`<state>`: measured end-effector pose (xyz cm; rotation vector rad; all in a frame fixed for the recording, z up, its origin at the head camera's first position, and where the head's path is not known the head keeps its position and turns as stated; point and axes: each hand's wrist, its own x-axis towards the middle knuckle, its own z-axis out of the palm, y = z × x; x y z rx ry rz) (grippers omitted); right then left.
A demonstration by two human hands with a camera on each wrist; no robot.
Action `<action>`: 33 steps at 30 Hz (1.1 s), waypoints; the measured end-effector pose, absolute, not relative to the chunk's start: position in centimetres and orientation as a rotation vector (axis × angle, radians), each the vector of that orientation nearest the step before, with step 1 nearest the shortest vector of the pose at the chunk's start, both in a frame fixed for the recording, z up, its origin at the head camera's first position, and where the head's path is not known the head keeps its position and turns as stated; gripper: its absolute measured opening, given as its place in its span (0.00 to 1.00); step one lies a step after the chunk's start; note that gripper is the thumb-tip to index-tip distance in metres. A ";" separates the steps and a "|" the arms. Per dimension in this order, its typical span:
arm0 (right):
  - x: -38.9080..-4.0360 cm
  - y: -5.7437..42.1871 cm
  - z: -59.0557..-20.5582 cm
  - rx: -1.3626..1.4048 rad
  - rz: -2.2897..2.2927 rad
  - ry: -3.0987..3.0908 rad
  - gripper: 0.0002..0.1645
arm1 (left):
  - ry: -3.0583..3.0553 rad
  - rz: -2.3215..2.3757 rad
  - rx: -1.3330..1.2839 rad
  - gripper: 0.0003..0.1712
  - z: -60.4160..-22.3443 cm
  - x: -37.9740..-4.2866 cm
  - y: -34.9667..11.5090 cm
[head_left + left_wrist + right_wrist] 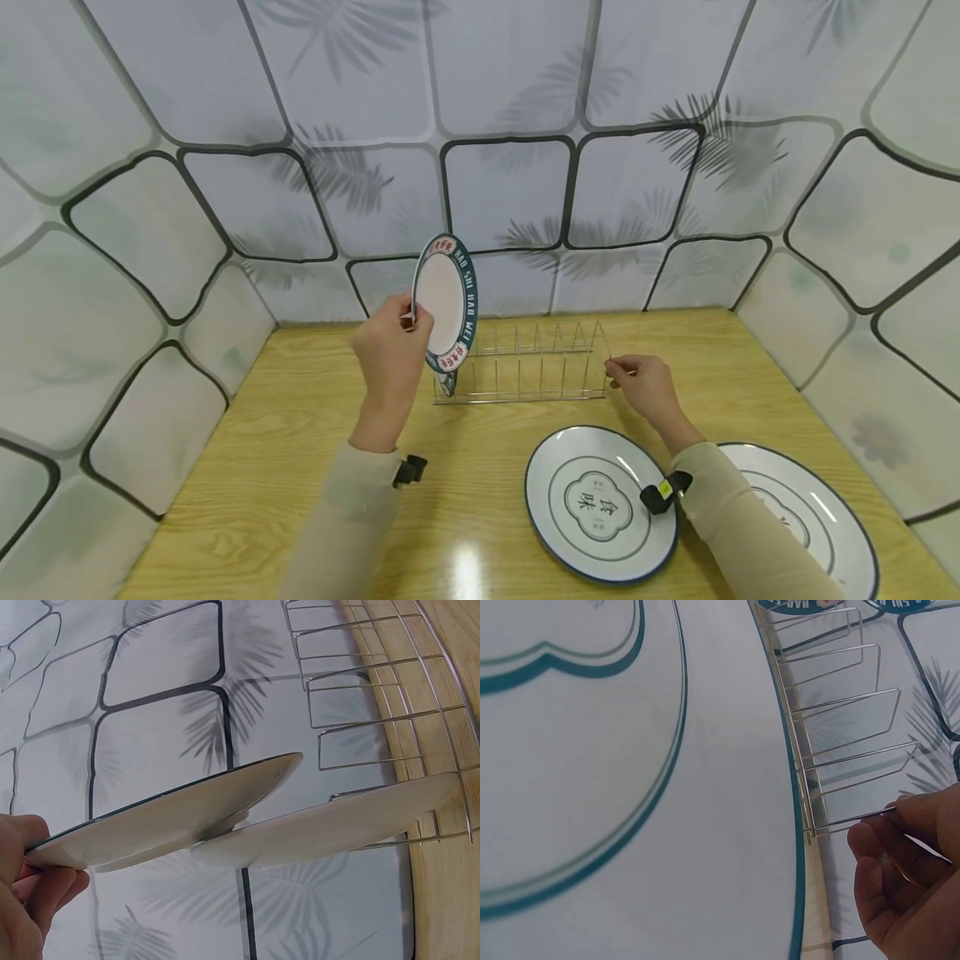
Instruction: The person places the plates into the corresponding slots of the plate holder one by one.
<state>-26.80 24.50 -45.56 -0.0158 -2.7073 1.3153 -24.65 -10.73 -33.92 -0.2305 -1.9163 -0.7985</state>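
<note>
My left hand [393, 343] pinches the left edge of a small plate [441, 304] with a teal lettered rim, holding it up and tilted on its side. Behind and below it, another plate [447, 383] stands in the left end of a wire dish rack [525, 400], mostly hidden by the held one in the head view. In the left wrist view, the standing plate [337, 825] leans between the wires, and the held plate overlaps it. My right hand [647, 387] pinches the end wire at the rack's right side between thumb and fingers.
Two larger white plates with dark rims lie on the wooden table [225, 500]: one [546, 508] in front of the rack, the other [843, 533] farther right, partly under the right sleeve. Patterned cloth walls [502, 192] enclose the back and sides.
</note>
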 end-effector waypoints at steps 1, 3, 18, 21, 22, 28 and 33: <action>-26.8 24.5 -45.6 -0.014 1.313 -2.707 0.18 | -1.919 -0.782 -0.238 0.05 -34.0 -24.7 -10.6; -26.8 24.5 -45.6 -0.012 1.315 -2.706 0.18 | -1.921 -0.753 -0.249 0.05 -34.0 -24.7 -10.5; -26.8 24.4 -45.6 -0.023 1.322 -2.707 0.17 | -1.999 -0.701 -0.237 0.07 -34.9 -25.5 -9.7; -26.7 24.5 -45.6 -0.021 1.328 -2.710 0.17 | -2.016 -0.710 -0.233 0.08 -35.4 -25.8 -9.6; -26.7 24.5 -45.6 -0.019 1.329 -2.710 0.17 | -2.020 -0.710 -0.231 0.07 -35.5 -25.9 -9.5; -26.7 24.4 -45.5 -0.014 1.335 -2.713 0.18 | -2.020 -0.689 -0.215 0.07 -36.2 -26.3 -9.4; -26.7 24.2 -45.5 -0.031 1.341 -2.710 0.17 | -2.024 -0.683 -0.225 0.08 -36.2 -26.4 -9.3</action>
